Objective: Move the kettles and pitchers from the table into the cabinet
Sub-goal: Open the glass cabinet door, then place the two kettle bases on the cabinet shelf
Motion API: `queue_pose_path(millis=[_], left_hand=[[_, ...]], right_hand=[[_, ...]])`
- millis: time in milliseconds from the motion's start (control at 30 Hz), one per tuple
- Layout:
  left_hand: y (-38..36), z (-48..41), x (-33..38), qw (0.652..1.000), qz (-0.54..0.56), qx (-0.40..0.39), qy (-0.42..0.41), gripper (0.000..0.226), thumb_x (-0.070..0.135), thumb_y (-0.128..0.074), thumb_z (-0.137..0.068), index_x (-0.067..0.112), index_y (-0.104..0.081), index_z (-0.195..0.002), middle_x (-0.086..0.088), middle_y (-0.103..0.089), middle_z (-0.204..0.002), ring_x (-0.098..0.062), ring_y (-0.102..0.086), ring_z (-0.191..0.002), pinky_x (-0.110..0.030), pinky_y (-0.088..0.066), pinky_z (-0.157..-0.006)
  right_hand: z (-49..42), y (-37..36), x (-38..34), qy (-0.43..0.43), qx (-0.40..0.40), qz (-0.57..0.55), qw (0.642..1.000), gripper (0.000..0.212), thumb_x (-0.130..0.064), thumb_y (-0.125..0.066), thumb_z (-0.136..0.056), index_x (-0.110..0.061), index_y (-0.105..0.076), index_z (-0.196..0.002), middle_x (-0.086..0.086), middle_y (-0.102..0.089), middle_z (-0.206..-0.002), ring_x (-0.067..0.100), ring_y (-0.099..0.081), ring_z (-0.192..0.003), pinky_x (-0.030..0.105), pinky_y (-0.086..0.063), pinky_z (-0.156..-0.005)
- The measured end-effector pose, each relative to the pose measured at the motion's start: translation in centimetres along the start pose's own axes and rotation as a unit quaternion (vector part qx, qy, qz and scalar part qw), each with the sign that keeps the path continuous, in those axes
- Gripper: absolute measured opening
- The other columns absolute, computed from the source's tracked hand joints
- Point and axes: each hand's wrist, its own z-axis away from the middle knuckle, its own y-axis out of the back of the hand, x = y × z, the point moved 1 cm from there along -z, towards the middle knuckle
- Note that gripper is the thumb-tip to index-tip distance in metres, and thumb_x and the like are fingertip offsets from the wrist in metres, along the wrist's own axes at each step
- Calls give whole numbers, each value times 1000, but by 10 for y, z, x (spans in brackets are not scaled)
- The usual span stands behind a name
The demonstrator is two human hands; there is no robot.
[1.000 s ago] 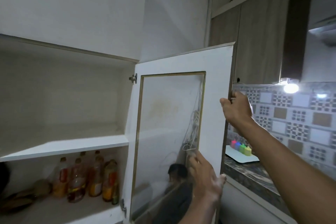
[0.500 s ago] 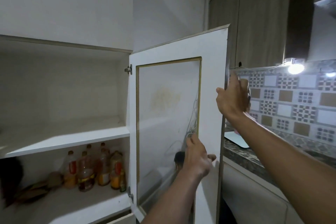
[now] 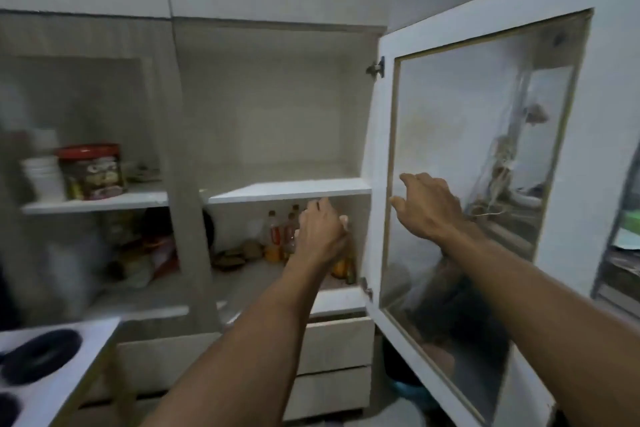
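Observation:
The white cabinet stands in front of me with its glass-paned door [image 3: 485,166] swung wide open to the right. Its upper shelf [image 3: 291,188] is bare. My left hand [image 3: 322,230] hangs in front of the lower compartment, fingers loose, holding nothing. My right hand [image 3: 429,206] is open in front of the door's glass pane, off the door's edge. No kettle or pitcher is in view.
Several oil bottles [image 3: 282,234] stand on the lower shelf behind my left hand. A red-lidded jar [image 3: 90,172] and white cups [image 3: 43,177] sit on the left shelf. Drawers [image 3: 332,345] lie below. A white surface with black rings [image 3: 41,355] is at bottom left.
Both hands have let go of the door, which now stands wide open. My view has swung left and down, bringing the cabinet's left section and drawers into sight.

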Motion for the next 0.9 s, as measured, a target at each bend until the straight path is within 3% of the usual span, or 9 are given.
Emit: queue_pose_path(millis=[133, 233, 433, 667, 900], left_hand=[[43, 18, -102, 991, -41, 37, 118, 39, 31, -43, -102, 8, -43, -133, -17, -42, -141, -38, -42, -130, -52, -38, -105], [69, 34, -174, 973, -64, 64, 212, 40, 31, -44, -102, 9, -42, -134, -18, -42, -142, -39, -41, -131, -54, -38, -107], [114, 79, -285, 898, -106, 125, 408, 43, 30, -42, -102, 9, -39, -140, -18, -38, -146, -40, -37, -135, -55, -37, -106], [107, 96, -330, 801, -103, 215, 549, 44, 29, -42, -103, 8, -37, -141, -18, -37, -146, -41, -37, -134, -54, -37, -106], [75, 85, -366, 743, -83, 266, 609, 56, 33, -50, -99, 9, -34, -147, -18, -39, -147, -37, -39, -134, -51, -38, -108]], right_hand=[[-5, -88, -84, 84, -90, -32, 992, 52, -52, -48, -89, -21, -54, -130, 9, -59, -133, 36, -53, -121, 53, -48, -97], [-8, -144, -148, 158, -164, -52, 972, 45, -51, -51, -90, -21, -57, -123, 9, -59, -128, 37, -53, -118, 54, -48, -96], [-9, -246, -265, 299, -255, -79, 916, 50, -53, -50, -91, -21, -55, -129, 9, -56, -135, 37, -52, -122, 52, -48, -97], [-12, -333, -340, 447, -324, -95, 828, 57, -49, -50, -91, -18, -45, -140, 11, -49, -145, 37, -45, -131, 52, -41, -104], [-35, -393, -372, 498, -369, -113, 777, 56, -48, -49, -88, -21, -45, -138, 8, -51, -143, 36, -47, -129, 49, -44, -101]])
